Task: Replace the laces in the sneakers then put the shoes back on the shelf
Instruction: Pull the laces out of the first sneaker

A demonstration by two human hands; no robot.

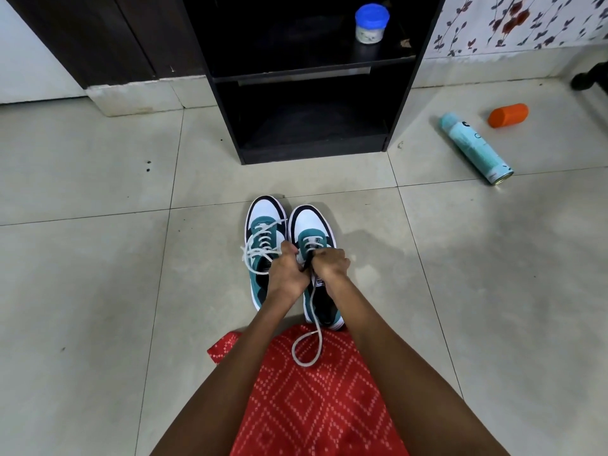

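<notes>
Two teal, white and black sneakers stand side by side on the floor tiles, toes pointing away from me. The left sneaker (263,232) has a white lace threaded loosely through its eyelets. Over the right sneaker (309,225) both hands meet. My left hand (285,274) and my right hand (330,263) have curled fingers and pinch the lace at the eyelets. A white lace loop (307,343) trails from the hands down onto my red patterned garment. The black shelf unit (309,80) stands just beyond the shoes, its lower compartment dark.
A white jar with a blue lid (371,24) sits on the upper shelf. To the right on the floor lie a teal spray can (475,148) and an orange cap (508,115). A dark door frame stands at the back left.
</notes>
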